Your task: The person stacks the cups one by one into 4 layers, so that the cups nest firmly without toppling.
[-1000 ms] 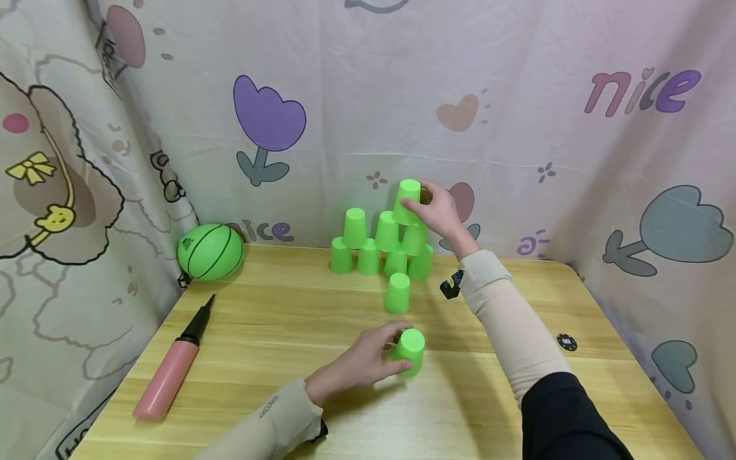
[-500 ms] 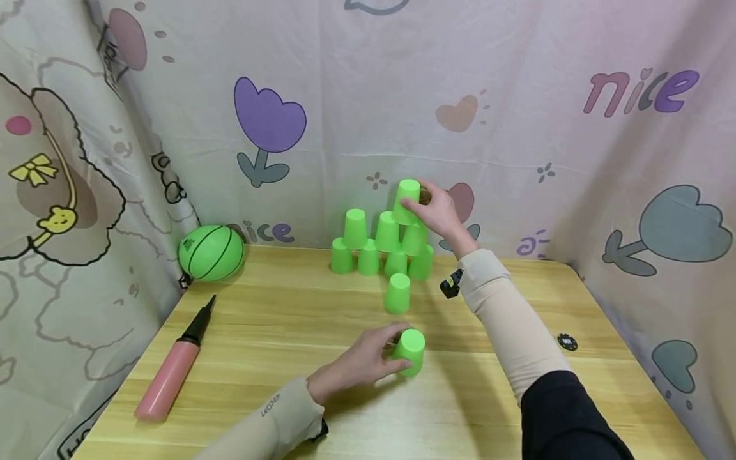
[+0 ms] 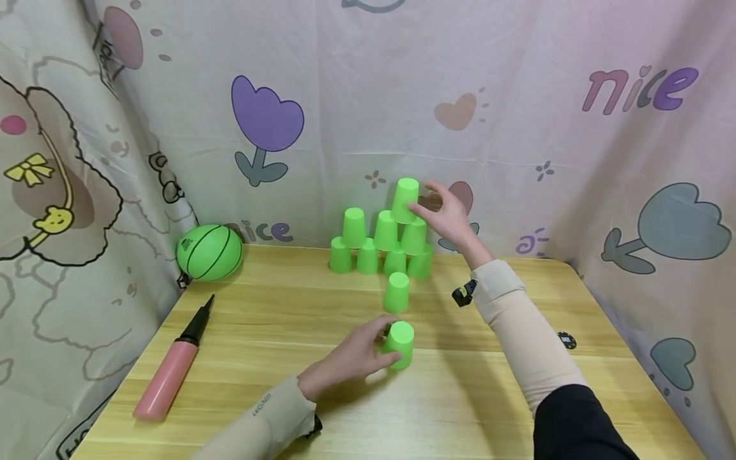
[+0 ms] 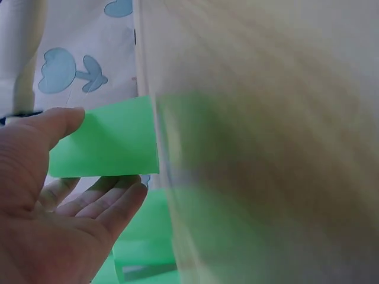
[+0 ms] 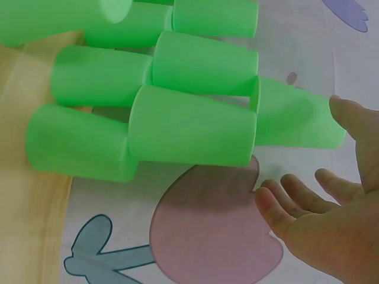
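Several upside-down green plastic cups form a stack at the table's back, with a bottom row (image 3: 368, 257), a second row (image 3: 386, 230) and one top cup (image 3: 405, 199). My right hand (image 3: 450, 216) is just right of that top cup. In the right wrist view its fingers (image 5: 296, 204) are spread and hold nothing. Nearer to me, my left hand (image 3: 351, 354) grips another inverted green cup (image 3: 405, 342), thumb on one side and fingers on the other, as the left wrist view shows. Between this cup and the stack stands a single green cup (image 3: 397, 292).
A green ball (image 3: 209, 252) sits at the table's back left corner. In front of it lies a pink hand pump (image 3: 168, 377) with a black nozzle. A black round chip (image 3: 567, 340) is on the right. Printed cloth (image 3: 356, 83) hangs behind the wooden table (image 3: 259, 319).
My right hand has let go of the top cup and drawn back a little to the right; that cup stays on the stack. The left hand has shifted slightly left and away with its cup.
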Demonstrator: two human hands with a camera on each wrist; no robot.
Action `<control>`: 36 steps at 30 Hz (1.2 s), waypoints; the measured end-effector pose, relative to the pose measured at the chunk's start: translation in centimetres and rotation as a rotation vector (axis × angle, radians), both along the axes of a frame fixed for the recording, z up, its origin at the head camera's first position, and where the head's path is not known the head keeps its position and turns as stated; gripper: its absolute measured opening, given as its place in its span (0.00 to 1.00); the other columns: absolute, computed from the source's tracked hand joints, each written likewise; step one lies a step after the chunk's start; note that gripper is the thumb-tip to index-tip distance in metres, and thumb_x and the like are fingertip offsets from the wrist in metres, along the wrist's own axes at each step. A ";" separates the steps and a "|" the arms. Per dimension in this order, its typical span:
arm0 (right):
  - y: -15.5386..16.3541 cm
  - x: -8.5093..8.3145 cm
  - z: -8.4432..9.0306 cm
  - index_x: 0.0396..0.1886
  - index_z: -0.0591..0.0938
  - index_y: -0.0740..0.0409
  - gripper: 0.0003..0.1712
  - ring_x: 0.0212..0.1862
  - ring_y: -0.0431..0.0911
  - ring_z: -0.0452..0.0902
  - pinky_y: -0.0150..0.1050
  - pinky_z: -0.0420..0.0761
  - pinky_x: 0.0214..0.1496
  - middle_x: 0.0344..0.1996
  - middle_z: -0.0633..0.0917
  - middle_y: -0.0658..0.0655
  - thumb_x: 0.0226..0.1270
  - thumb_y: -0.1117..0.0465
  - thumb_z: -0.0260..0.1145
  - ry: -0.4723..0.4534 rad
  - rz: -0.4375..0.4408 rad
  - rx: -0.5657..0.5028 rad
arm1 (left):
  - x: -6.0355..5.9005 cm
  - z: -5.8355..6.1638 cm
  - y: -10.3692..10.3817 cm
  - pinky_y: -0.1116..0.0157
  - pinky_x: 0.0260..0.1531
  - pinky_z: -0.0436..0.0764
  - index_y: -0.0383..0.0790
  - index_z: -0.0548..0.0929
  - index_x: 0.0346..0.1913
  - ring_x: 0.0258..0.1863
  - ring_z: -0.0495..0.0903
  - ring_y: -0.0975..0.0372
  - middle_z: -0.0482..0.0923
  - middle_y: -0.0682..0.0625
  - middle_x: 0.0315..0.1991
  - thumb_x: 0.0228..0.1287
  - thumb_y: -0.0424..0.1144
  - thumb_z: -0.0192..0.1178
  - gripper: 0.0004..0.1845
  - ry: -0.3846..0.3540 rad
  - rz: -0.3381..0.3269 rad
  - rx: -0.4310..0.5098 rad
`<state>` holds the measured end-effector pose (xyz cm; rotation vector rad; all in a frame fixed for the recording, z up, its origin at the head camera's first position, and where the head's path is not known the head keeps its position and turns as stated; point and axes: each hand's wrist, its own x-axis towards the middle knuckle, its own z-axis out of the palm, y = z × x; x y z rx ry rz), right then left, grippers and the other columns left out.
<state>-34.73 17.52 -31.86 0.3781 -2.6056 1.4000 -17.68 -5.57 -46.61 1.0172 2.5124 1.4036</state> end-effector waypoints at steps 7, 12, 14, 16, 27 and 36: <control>1.4 1.8 -1.3 0.82 0.63 0.56 0.48 0.74 0.62 0.72 0.60 0.74 0.75 0.75 0.73 0.66 0.72 0.42 0.71 0.023 0.005 0.020 | -1.2 1.1 -1.7 0.54 0.60 0.87 0.35 0.72 0.70 0.57 0.86 0.47 0.84 0.39 0.59 0.66 0.34 0.72 0.32 0.029 0.067 0.120; 1.9 3.4 -2.8 0.82 0.64 0.56 0.46 0.73 0.63 0.72 0.59 0.75 0.75 0.72 0.75 0.68 0.73 0.43 0.71 0.027 0.010 0.003 | -2.7 2.6 -3.2 0.53 0.59 0.87 0.36 0.72 0.71 0.58 0.85 0.47 0.83 0.39 0.60 0.66 0.35 0.72 0.32 0.083 0.159 0.175; 1.9 4.1 -3.5 0.81 0.65 0.55 0.45 0.73 0.62 0.72 0.58 0.75 0.75 0.71 0.76 0.68 0.73 0.43 0.71 0.029 0.012 -0.002 | -3.3 3.3 -3.8 0.53 0.58 0.88 0.36 0.72 0.71 0.57 0.85 0.47 0.83 0.39 0.60 0.67 0.36 0.72 0.32 0.121 0.192 0.183; 1.8 4.8 -4.1 0.80 0.66 0.54 0.44 0.73 0.61 0.73 0.57 0.76 0.75 0.71 0.77 0.66 0.73 0.43 0.71 0.033 0.016 0.000 | -3.9 3.9 -4.3 0.53 0.57 0.89 0.35 0.72 0.71 0.56 0.86 0.46 0.83 0.38 0.59 0.67 0.36 0.72 0.32 0.154 0.219 0.190; 0.1 7.6 -8.1 0.77 0.71 0.59 0.41 0.67 0.62 0.79 0.58 0.81 0.68 0.65 0.82 0.67 0.71 0.50 0.74 0.020 0.113 0.004 | -7.3 7.6 -5.9 0.50 0.57 0.88 0.34 0.71 0.72 0.57 0.86 0.44 0.83 0.35 0.60 0.68 0.38 0.72 0.34 0.215 0.337 0.146; -1.2 8.2 -10.7 0.76 0.71 0.62 0.41 0.63 0.61 0.82 0.58 0.83 0.65 0.61 0.84 0.67 0.69 0.53 0.75 -0.004 0.195 0.045 | -10.2 10.0 -5.4 0.49 0.58 0.88 0.34 0.71 0.73 0.57 0.85 0.45 0.82 0.36 0.60 0.69 0.40 0.71 0.34 0.254 0.396 0.122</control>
